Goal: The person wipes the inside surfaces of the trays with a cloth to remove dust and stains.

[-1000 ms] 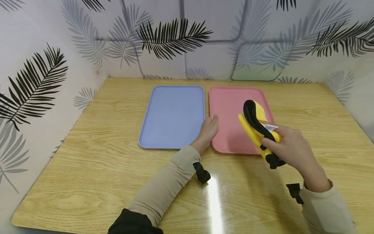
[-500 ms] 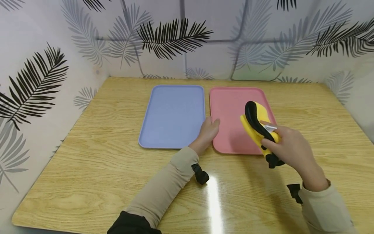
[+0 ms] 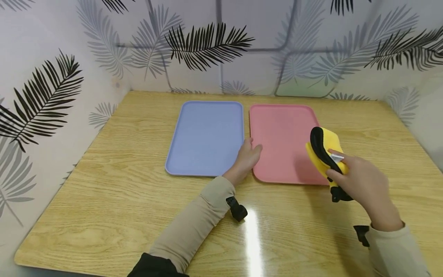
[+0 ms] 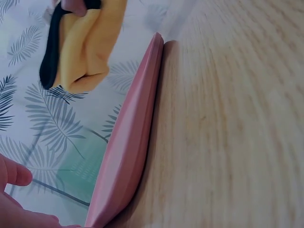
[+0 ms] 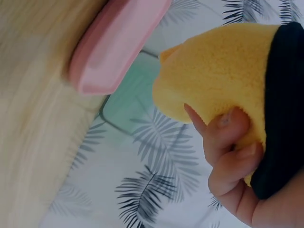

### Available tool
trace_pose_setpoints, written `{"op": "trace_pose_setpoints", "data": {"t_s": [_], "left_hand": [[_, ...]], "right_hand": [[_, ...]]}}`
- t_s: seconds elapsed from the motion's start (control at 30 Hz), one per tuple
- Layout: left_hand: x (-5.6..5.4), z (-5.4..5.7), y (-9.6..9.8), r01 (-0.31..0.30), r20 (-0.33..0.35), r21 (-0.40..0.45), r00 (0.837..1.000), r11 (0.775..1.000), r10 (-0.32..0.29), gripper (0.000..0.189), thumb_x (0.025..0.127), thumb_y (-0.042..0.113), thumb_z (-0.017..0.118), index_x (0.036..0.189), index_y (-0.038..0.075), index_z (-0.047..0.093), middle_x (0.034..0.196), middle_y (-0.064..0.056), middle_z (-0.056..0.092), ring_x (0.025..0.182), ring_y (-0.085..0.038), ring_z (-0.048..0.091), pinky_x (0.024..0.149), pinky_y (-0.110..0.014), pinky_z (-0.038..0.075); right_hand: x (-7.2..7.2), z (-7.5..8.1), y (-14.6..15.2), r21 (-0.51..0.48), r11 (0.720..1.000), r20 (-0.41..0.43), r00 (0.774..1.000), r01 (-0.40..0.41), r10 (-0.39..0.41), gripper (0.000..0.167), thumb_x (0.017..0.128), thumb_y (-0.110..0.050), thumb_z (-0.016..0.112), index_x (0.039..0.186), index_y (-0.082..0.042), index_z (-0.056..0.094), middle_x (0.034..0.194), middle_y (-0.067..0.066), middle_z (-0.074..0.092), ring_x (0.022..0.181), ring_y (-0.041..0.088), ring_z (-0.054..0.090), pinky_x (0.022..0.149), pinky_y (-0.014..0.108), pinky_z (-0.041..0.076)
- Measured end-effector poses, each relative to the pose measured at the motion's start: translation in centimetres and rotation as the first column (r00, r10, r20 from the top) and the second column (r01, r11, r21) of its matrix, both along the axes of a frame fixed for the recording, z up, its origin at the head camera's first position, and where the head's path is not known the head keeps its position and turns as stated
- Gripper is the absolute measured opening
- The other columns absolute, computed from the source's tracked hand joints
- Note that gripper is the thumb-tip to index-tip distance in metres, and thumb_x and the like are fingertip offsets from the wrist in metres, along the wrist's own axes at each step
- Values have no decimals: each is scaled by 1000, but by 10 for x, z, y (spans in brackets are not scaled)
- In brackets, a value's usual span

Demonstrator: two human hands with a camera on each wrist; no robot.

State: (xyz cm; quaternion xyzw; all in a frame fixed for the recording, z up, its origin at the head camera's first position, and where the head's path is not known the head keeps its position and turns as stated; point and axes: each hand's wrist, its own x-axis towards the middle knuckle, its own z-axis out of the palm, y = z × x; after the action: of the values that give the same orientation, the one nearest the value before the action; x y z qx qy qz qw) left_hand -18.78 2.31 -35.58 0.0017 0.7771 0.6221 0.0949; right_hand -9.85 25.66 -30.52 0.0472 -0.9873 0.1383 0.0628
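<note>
My right hand (image 3: 365,182) holds up a soft yellow fabric thing (image 3: 333,144) with black trim and a small white tag, above the right side of the pink tray (image 3: 277,142). Its kind is not clear; it looks folded. The right wrist view shows my fingers (image 5: 230,128) curled against its fuzzy yellow side (image 5: 223,66). My left hand (image 3: 243,157) rests at the pink tray's left edge with the thumb raised, beside the blue tray (image 3: 207,138). In the left wrist view, the thumb (image 4: 18,175) stands apart from the tray rim (image 4: 126,137), and the other fingers are mostly cut off.
Both trays lie side by side on a wooden table (image 3: 121,200), with a narrow gap between them. Behind the table hangs a pale leaf-patterned curtain (image 3: 249,30). A bright reflection streaks the table's front.
My right hand has moved to the right and slightly down with the yellow fabric thing. My left hand has stayed at the pink tray's edge. The view has shifted slightly.
</note>
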Motion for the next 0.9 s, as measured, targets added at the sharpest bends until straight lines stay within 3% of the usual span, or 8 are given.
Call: {"op": "trace_pose_setpoints", "data": {"t_s": [0.27,0.43,0.67,0.9], "left_hand": [[2,1,-3,31,-5,22,1000,999,-31,53,95,19,39,138,-5,19,142,-18,21,130,-26,18,103,-36,17],[3,2,-4,41,-15,33,999,999,-40,54,95,20,39,138,-4,17,142,-18,21,130,-25,18,103,-35,17],[5,3,-6,82,-47,88,996,993,-78,48,95,16,37,135,-6,23,132,-21,35,123,-29,32,99,-38,27],[7,4,-10,101,-37,53,994,993,-99,54,95,20,37,139,-3,17,141,-18,23,129,-27,20,102,-36,20]], "right_hand": [[4,-10,28,45,996,15,997,76,-77,50,86,-32,57,125,-1,48,66,14,45,51,21,38,40,31,27],[6,-17,41,109,983,65,986,145,-153,52,86,-29,59,128,-2,44,75,27,48,54,27,44,40,36,32],[10,-27,56,173,959,108,964,223,-243,51,83,-23,61,125,-1,43,73,30,44,55,32,45,40,41,34],[9,-37,66,192,964,244,942,185,-229,59,82,-27,61,127,1,36,73,29,45,56,37,46,44,45,36]]}}
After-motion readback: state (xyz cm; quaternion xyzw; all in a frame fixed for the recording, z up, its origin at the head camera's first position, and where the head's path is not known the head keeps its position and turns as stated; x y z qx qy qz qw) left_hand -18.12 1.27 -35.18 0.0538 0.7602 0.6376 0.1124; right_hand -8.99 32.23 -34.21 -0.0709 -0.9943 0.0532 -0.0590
